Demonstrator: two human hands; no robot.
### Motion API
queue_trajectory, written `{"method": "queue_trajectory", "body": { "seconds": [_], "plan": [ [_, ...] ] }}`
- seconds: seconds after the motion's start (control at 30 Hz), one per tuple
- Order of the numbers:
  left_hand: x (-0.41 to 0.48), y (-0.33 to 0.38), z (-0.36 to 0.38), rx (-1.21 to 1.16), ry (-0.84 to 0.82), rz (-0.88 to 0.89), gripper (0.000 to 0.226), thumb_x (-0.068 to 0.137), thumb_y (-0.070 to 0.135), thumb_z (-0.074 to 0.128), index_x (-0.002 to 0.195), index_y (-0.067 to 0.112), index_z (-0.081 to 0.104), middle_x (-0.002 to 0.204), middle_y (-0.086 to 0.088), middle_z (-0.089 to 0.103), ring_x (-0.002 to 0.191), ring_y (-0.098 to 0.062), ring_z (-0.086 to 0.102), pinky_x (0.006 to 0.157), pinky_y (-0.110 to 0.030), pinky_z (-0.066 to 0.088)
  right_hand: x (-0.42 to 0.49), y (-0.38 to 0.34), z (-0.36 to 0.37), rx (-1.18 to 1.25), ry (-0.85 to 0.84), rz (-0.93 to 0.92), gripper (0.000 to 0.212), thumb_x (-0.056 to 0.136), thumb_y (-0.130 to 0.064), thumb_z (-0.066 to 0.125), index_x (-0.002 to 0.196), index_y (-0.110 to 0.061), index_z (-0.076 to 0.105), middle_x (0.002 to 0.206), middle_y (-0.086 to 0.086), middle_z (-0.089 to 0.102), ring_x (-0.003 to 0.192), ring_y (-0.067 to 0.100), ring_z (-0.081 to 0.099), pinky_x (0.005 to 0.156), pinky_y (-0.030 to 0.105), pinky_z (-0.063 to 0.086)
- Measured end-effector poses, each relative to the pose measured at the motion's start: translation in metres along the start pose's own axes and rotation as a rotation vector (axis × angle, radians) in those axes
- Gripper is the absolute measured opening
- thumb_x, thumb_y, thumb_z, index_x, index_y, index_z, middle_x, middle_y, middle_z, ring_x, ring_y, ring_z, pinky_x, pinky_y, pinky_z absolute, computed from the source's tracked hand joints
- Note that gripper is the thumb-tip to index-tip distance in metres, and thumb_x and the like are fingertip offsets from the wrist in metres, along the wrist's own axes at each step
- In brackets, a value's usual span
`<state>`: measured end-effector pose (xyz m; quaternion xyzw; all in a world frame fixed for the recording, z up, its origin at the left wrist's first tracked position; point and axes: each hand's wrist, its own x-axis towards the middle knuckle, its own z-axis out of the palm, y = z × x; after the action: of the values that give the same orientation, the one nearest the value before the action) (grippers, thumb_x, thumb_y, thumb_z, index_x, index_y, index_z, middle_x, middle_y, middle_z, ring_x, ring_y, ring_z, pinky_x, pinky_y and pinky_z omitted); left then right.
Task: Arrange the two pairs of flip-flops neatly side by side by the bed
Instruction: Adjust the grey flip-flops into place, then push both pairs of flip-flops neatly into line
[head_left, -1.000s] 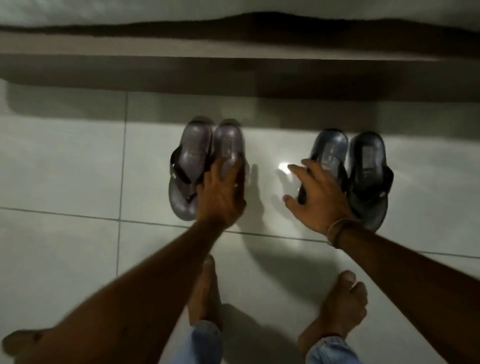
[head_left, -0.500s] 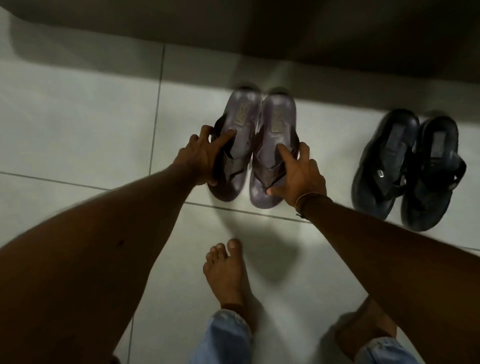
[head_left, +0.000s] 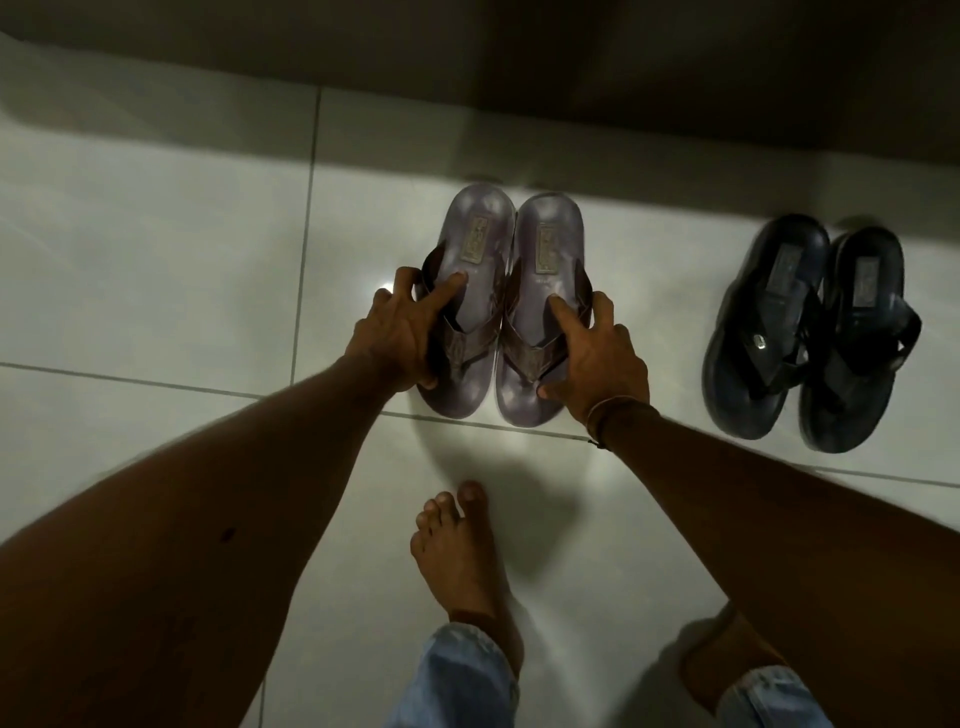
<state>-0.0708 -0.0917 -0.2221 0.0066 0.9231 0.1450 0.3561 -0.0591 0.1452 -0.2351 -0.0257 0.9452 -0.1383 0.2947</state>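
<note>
Two brown flip-flops (head_left: 498, 312) gripped, one per hand; two black flip-flops (head_left: 810, 332) apart.

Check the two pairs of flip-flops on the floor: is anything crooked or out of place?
Yes, slightly. The black pair leans to one side, with its inner sandal angled against the outer one. The brown pair, held by the left hand and right hand, lies straight and parallel. A wide gap separates the pairs.

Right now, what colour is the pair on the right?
Black, straps too; the head view, the only one, shows it, dimly lit.
</note>
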Motion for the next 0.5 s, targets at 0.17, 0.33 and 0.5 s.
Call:
{"method": "queue_trajectory", "body": {
  "seconds": [0.17, 0.33, 0.5],
  "plan": [
    [-0.004, 0.003, -0.006, 0.009, 0.009, 0.03, 0.143, 0.058, 0.031, 0.101, 0.163, 0.044, 0.004, 0.17, -0.015, -0.005, 0.138, -0.052, 0.039, 0.102, -0.06, 0.053, -0.006, 0.002, 0.0, 0.025, 0.0, 0.01, 0.13, 0.069, -0.044, 0.092, 0.164, -0.038, 0.005, 0.173, 0.016, 0.002, 0.131, 0.043, 0.052, 0.096, 0.05, 0.056],
    [-0.018, 0.031, -0.015, 0.072, 0.081, -0.021, 0.166, 0.048, 0.053, 0.1, 0.158, 0.045, -0.024, 0.17, -0.007, -0.026, 0.145, -0.054, 0.029, 0.101, -0.074, 0.045, -0.055, 0.047, -0.018, 0.049, 0.145, 0.068, 0.132, 0.068, -0.07, 0.079, 0.163, -0.039, -0.006, 0.175, 0.013, 0.001, 0.138, 0.043, 0.049, 0.096, 0.054, 0.055],
    [-0.024, 0.131, 0.005, 0.167, 0.15, 0.251, 0.15, 0.053, 0.064, 0.087, 0.164, 0.034, -0.008, 0.173, -0.012, -0.004, 0.154, -0.047, 0.015, 0.114, -0.073, 0.031, -0.112, 0.171, -0.052, -0.01, 0.28, 0.213, 0.105, 0.074, -0.067, 0.066, 0.162, -0.031, 0.022, 0.167, 0.012, 0.026, 0.144, 0.044, 0.035, 0.104, 0.066, 0.046]
  ]
}}
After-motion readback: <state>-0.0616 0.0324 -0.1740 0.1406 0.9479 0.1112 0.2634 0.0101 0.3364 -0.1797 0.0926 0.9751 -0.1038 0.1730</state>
